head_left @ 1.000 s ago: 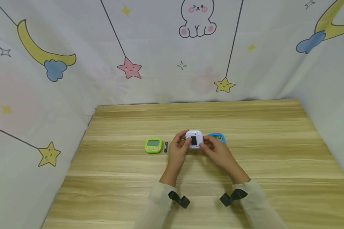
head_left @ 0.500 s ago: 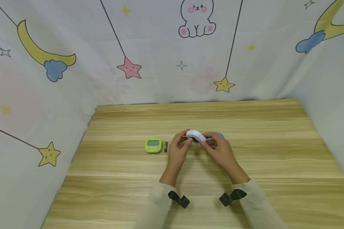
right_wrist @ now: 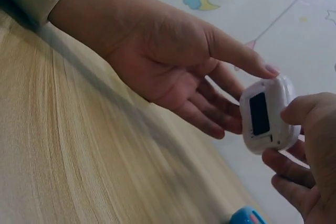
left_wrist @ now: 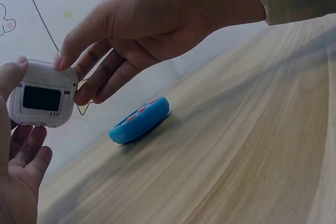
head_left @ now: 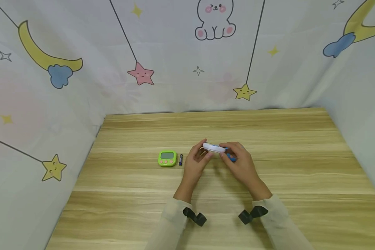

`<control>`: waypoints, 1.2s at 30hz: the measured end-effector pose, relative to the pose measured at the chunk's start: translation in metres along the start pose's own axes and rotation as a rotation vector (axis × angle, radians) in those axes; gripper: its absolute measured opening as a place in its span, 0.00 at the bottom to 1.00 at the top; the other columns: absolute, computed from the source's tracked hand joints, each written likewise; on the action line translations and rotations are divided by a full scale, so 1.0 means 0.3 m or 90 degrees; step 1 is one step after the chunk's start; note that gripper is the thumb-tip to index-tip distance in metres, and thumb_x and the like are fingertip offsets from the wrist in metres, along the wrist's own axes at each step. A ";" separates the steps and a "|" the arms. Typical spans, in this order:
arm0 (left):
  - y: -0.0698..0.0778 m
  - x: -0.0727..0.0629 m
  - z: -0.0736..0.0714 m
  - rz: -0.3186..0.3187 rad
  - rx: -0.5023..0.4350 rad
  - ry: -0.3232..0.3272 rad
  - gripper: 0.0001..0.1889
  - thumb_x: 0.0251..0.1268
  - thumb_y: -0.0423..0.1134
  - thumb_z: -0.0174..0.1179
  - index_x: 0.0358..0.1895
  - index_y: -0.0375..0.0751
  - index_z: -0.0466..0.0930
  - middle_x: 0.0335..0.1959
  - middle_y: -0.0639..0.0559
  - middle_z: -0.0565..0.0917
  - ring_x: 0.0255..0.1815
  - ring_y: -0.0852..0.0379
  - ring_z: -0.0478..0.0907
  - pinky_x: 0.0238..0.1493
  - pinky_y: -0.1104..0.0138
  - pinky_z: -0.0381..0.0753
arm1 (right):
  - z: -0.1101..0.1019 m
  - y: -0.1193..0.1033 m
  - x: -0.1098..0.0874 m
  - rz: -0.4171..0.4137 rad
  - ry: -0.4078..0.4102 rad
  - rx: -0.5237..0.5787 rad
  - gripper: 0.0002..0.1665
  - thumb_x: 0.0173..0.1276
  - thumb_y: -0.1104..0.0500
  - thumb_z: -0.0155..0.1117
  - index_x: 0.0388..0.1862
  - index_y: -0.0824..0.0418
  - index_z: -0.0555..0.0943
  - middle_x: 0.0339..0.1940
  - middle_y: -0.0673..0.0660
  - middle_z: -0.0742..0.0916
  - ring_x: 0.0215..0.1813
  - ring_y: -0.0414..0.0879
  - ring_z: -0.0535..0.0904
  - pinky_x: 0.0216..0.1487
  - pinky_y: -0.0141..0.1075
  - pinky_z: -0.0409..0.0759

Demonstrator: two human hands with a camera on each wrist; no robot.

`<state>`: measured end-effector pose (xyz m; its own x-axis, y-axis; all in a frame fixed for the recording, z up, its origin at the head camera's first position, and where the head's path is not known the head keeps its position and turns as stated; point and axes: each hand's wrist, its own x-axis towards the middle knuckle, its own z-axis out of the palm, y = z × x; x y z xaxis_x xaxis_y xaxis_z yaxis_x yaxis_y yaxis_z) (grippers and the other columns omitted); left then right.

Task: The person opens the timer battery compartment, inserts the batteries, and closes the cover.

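Thumbs and fingers at both ends of the white timer (head_left: 214, 148), and from where I'm standing it's up above the table (head_left: 128, 203), thin edge showing! The left hand (head_left: 194, 166) has the timer's left end: bent fingers, barely parted, pinching it, thumb on one edge and fingertips at the opposite one. The right hand (head_left: 242, 163) takes the timer's right end, a looser affair: thumb tip on the rim, a fingertip against the side, the others half curled, with a gap between thumb and fingers no wider than the timer itself. Look at the timer's back: a dark rectangle (left_wrist: 41, 99) there, turned toward the person.

Out to the left of the white timer, a battery (head_left: 180, 160) lies on the table, and beyond it, on that same side, sits a green timer (head_left: 167, 158), grey screen and pink buttons facing up. Right of the white timer, and lower down on the wood, a blue timer (left_wrist: 140, 121), partly covered by the right hand in the head view.
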<state>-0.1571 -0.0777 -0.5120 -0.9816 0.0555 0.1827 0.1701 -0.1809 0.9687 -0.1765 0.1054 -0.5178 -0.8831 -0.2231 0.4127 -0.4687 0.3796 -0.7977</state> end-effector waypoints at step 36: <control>-0.070 0.009 -0.031 0.020 0.000 -0.120 0.33 0.64 0.29 0.64 0.72 0.43 0.64 0.72 0.48 0.66 0.71 0.53 0.63 0.67 0.62 0.65 | -0.067 0.043 0.007 0.028 -0.151 0.009 0.44 0.60 0.60 0.74 0.74 0.56 0.66 0.63 0.59 0.73 0.63 0.54 0.72 0.63 0.52 0.70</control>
<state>-0.1641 -0.0830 -0.5334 -0.9423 0.2326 0.2408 0.2003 -0.1847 0.9622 -0.1847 0.1279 -0.5183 -0.8718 -0.4125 0.2643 -0.4287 0.3813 -0.8190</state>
